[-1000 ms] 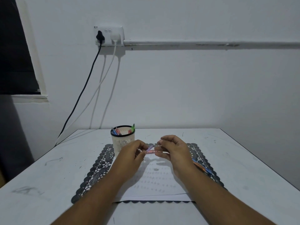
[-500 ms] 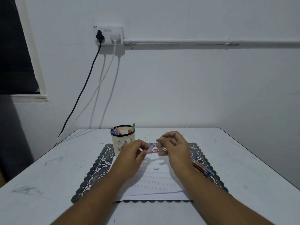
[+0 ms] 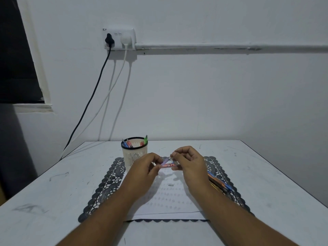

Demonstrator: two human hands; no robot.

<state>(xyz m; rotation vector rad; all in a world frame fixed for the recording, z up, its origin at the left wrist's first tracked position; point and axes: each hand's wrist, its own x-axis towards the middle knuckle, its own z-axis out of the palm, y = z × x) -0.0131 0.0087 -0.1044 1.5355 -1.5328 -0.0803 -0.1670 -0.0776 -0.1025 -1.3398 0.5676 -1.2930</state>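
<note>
Both my hands meet above a white sheet of paper (image 3: 166,201) on a dark lace mat (image 3: 106,189). My left hand (image 3: 145,169) pinches the left end of a clear pen barrel with a red label (image 3: 166,165). My right hand (image 3: 190,162) holds the other end, its fingertips pinching a thin clear part (image 3: 167,159) at the barrel. A small grey piece (image 3: 170,185) lies loose on the paper below them.
A cream pen cup (image 3: 134,153) with several pens stands at the mat's far left corner. More pens (image 3: 220,184) lie on the mat right of my right wrist. Two cables (image 3: 92,96) hang from a wall socket (image 3: 119,39) beyond the table.
My right hand has lifted slightly, its fingertips moving up and back along the pen. My left hand stays where it was.
</note>
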